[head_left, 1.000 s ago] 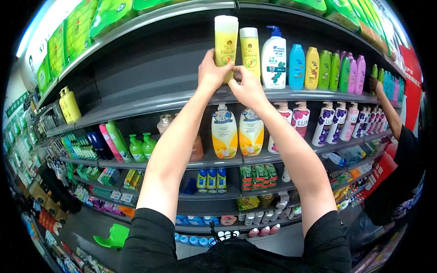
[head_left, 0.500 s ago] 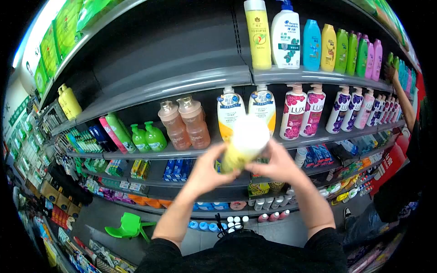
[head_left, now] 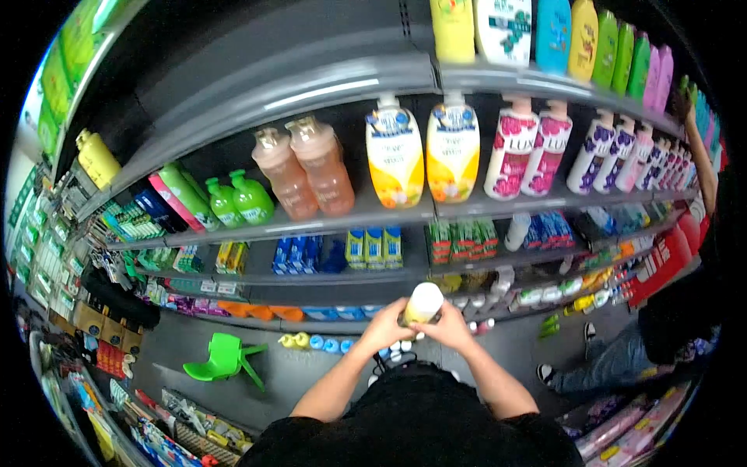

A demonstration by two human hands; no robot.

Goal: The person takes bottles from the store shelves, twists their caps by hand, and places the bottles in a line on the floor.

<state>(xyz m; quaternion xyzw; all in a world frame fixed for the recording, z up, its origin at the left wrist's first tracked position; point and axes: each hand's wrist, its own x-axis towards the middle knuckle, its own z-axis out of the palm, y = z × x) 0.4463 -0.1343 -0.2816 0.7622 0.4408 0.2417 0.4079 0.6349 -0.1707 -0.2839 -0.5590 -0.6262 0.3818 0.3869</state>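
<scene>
Between both hands, low in front of my body, is a yellow bottle with a white cap, its top tipped up toward me. My left hand grips its left side with the fingers wrapped round it. From the other side my right hand closes on the same bottle. Most of the bottle's body is hidden by the hands. Beyond it, on the middle shelf, two white-and-yellow pump bottles stand side by side, apart from my hands.
Pink LUX bottles and peach bottles line the middle shelf. Toothpaste boxes lie one level down. A green plastic chair stands on the floor at left. At right, another person's arm reaches to the upper shelf.
My hands have brought the bottle down and closer to my body, away from the middle shelf. The view has tilted lower, showing more floor and the other person's legs.
</scene>
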